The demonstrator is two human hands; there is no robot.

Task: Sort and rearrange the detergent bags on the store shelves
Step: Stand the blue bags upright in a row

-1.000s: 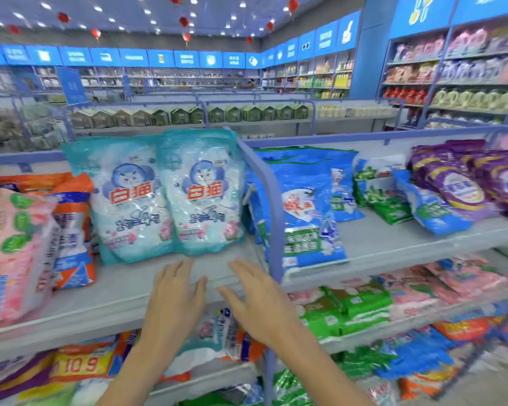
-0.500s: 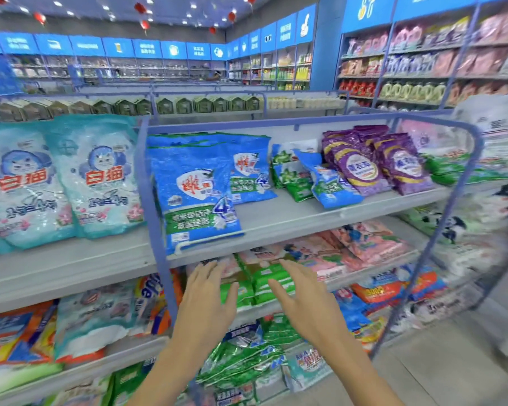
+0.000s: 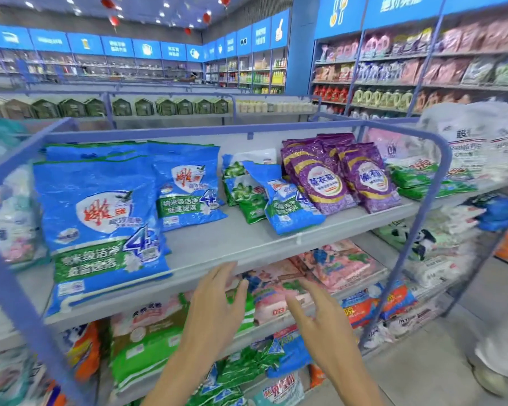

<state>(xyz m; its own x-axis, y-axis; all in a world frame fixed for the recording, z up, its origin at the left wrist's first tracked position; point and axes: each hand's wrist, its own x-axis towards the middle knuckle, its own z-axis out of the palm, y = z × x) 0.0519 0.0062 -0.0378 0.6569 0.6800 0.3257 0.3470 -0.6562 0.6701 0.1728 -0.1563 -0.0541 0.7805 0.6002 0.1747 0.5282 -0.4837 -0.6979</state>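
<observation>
The large blue detergent bag [image 3: 100,224] lies on the grey top shelf [image 3: 232,241] and reaches its front edge. To the right of this bag are a smaller blue-green bag [image 3: 288,200], then two purple bags [image 3: 335,177]. Below and right of it, the left hand [image 3: 214,300] and, further right, the right hand [image 3: 320,312] are both released, fingers relaxed, grasping nothing.

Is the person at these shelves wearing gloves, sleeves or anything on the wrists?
No. The left hand and right hand are bare, with no gloves and no rings that I can see. The left forearm and right forearm are uncovered too: no sleeve, watch or band shows down to the picture's lower edge.
</observation>
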